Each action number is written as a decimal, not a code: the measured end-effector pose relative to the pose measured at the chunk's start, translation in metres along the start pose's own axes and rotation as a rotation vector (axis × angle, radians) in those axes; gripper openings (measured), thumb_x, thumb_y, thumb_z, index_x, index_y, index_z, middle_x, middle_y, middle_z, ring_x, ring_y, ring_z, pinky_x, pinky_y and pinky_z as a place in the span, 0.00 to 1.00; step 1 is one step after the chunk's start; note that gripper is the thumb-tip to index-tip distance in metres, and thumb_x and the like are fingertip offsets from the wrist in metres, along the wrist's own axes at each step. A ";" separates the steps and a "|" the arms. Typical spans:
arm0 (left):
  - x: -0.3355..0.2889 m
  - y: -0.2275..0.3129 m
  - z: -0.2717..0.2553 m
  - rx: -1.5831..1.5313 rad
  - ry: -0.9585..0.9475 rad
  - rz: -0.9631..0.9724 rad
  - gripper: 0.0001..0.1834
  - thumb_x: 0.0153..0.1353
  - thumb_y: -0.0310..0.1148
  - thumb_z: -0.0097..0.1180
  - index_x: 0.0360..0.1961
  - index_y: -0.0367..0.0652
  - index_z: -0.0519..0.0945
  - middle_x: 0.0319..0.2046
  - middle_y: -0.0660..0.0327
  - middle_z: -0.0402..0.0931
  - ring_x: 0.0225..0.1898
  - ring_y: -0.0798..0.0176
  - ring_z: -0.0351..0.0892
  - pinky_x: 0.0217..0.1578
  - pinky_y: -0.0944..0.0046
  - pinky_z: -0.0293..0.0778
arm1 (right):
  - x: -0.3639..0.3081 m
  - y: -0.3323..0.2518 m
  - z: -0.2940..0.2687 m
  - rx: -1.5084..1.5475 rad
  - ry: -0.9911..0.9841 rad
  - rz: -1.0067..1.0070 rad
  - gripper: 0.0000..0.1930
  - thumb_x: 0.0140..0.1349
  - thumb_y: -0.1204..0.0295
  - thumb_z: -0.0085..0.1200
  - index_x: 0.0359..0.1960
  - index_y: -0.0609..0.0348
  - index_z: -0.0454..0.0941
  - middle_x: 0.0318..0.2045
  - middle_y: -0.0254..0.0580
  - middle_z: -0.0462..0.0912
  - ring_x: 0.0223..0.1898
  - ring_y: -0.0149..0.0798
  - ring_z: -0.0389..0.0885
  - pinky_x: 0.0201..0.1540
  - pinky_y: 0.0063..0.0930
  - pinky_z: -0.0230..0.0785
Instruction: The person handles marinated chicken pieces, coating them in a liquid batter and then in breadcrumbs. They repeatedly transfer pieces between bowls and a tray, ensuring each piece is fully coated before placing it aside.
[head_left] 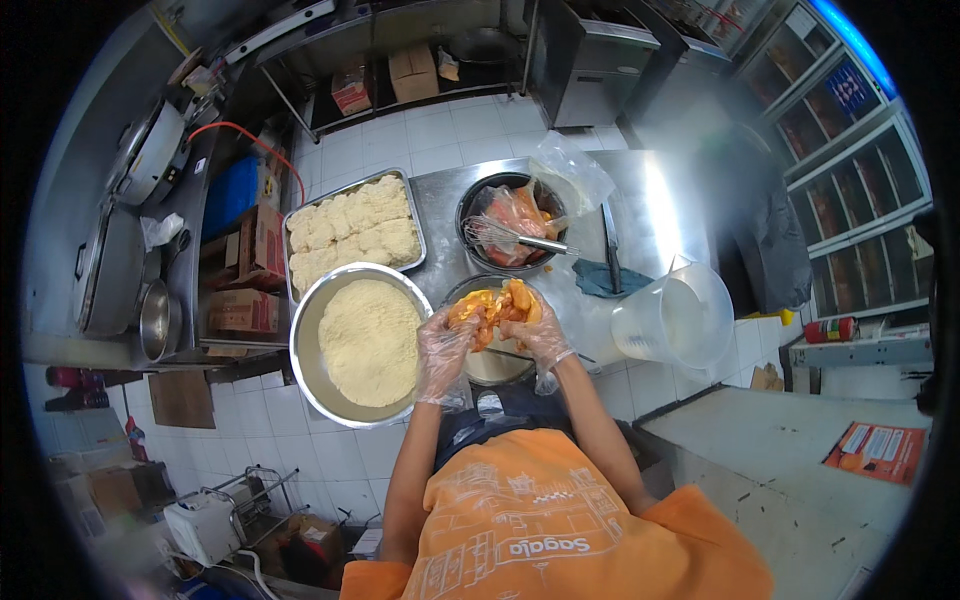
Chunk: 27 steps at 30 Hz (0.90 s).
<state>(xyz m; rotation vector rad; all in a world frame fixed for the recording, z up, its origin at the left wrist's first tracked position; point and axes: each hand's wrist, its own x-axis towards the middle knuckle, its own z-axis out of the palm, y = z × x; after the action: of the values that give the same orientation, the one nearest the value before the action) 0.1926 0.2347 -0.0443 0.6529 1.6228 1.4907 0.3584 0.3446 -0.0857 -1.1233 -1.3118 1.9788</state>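
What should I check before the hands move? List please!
1. Clear plastic gloves on left hand and right hand: ok.
2. Glossy orange food pieces in the hands' grip: ok.
3. Round silver metal bowl of pale yellow crumbs uncovered: ok.
4. Long dark-handled metal knife away from hands: ok.
5. Silver wire whisk off the round black bowl: not ok, lies across it.
6. Glove holes: cannot tell.

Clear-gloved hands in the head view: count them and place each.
2: the left hand is at the left side of the orange-coated food, the right hand at its right side.
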 end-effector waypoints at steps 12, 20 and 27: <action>0.001 0.003 -0.004 0.184 -0.014 0.148 0.12 0.67 0.31 0.71 0.47 0.34 0.87 0.35 0.63 0.86 0.36 0.72 0.81 0.39 0.68 0.80 | 0.010 0.000 -0.028 0.222 0.128 0.102 0.21 0.68 0.72 0.66 0.61 0.57 0.75 0.45 0.49 0.88 0.33 0.41 0.92 0.21 0.29 0.83; 0.003 -0.013 0.007 0.153 -0.106 0.086 0.21 0.65 0.31 0.72 0.55 0.33 0.83 0.47 0.57 0.85 0.43 0.66 0.85 0.44 0.66 0.82 | 0.003 -0.017 -0.014 0.263 -0.017 0.097 0.21 0.73 0.65 0.63 0.62 0.58 0.75 0.46 0.45 0.87 0.35 0.40 0.91 0.21 0.27 0.82; 0.008 -0.018 0.010 0.065 -0.152 0.048 0.17 0.65 0.28 0.73 0.51 0.34 0.83 0.44 0.59 0.85 0.44 0.68 0.83 0.46 0.67 0.83 | -0.006 -0.019 0.010 0.171 -0.111 0.206 0.22 0.71 0.62 0.66 0.62 0.55 0.78 0.44 0.36 0.87 0.35 0.28 0.87 0.24 0.21 0.78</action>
<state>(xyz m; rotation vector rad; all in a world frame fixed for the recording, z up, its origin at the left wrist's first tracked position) 0.1994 0.2434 -0.0637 0.8268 1.5535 1.3916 0.3522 0.3426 -0.0642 -1.1177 -1.0915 2.2846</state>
